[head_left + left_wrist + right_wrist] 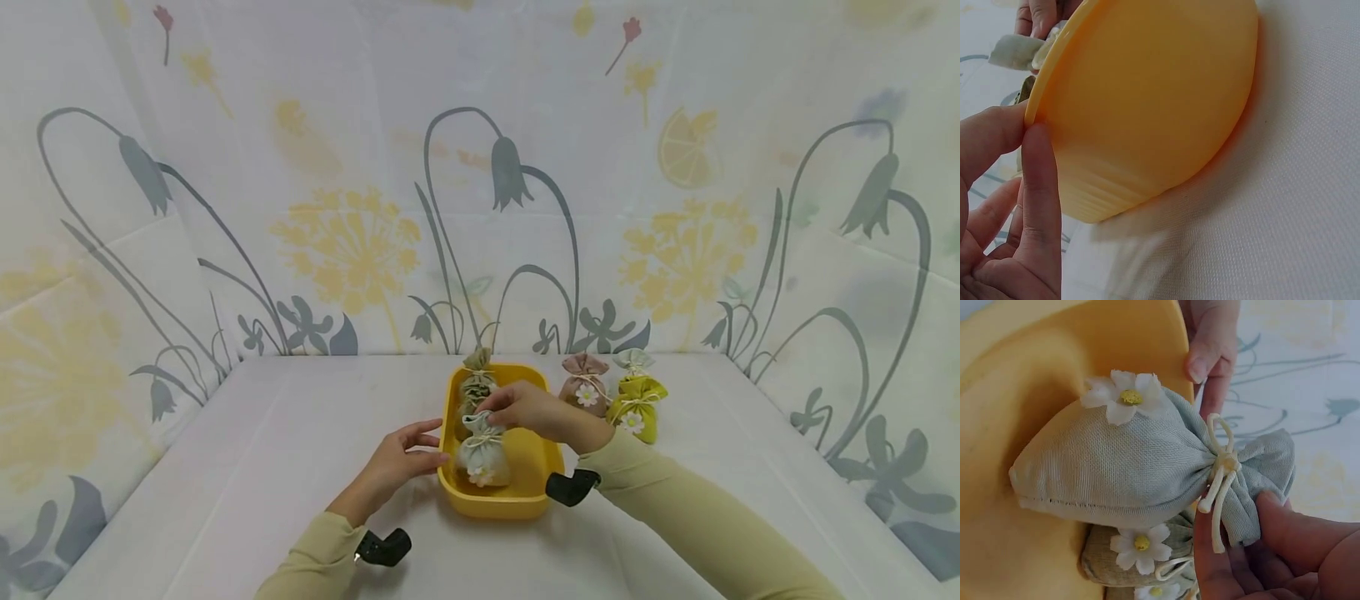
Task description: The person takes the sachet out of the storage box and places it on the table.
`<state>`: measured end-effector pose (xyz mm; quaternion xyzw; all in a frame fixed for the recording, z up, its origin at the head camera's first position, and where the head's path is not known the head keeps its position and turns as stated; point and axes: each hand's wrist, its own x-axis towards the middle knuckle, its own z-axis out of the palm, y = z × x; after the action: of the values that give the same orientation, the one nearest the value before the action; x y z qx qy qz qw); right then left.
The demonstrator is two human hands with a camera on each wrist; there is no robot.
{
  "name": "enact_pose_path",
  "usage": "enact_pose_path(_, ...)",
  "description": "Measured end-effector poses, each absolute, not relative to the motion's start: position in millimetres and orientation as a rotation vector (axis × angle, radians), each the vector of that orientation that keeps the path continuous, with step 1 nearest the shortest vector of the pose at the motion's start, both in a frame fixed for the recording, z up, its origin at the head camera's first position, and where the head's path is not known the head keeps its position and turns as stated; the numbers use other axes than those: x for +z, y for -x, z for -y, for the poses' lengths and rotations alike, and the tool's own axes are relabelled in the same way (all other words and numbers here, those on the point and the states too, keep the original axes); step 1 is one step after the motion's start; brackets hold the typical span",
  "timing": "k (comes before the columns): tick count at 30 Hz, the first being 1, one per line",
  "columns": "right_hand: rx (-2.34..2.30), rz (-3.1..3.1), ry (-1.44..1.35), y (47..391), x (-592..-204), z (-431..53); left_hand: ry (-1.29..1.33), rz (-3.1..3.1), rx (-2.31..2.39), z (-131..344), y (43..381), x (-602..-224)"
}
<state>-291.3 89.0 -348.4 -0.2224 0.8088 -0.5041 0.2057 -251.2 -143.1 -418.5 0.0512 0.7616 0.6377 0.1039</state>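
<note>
A pale blue-grey drawstring pouch (483, 457) with a white flower hangs over or rests in the near left part of the yellow tub (501, 507); which, I cannot tell. My right hand (536, 410) pinches its gathered top above the cream cord, as the right wrist view shows on the pouch (1122, 456). My left hand (401, 458) holds the tub's left rim, with finger and thumb at the rim (1044, 75). Inside the tub behind the pale pouch are olive-green pouches (477, 387); the right wrist view shows a green pouch (1110, 553) with a white flower beneath it.
Right of the tub stand a dusty-pink pouch (585, 392), a mustard-yellow pouch (637, 408) and, behind it, a pale pouch (633, 361). The white-covered table (300, 442) meets a flower-printed cloth backdrop (360, 167) at the back and sides.
</note>
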Motion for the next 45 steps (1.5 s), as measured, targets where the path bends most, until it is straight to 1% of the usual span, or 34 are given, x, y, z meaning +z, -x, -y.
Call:
enact_pose_path(6, -1.456, -2.285, 0.571, 285, -343, -95, -0.152, -2.239, 1.893, 143, 251, -420)
enact_pose_path(21, -1.533, -2.369, 0.703, 253, -330, -118, -0.155, -2.234, 1.895, 143, 250, -419)
enact_pose_path(28, -1.624, -2.406, 0.654, 241, -325, -131, -0.156, -2.226, 1.923, 141, 245, -414)
enact_pose_path(33, -1.676, -2.426, 0.649, 235, -320, -144, -0.139, -2.246, 1.897, 141, 249, -417)
enact_pose_path(38, -1.711, -2.446, 0.582, 229, -314, -160, -0.122, -2.264, 1.875, 141, 250, -418)
enact_pose_path(45, -1.728, -2.494, 0.582, 230, -313, -182, -0.119, -2.257, 1.878, 141, 251, -419)
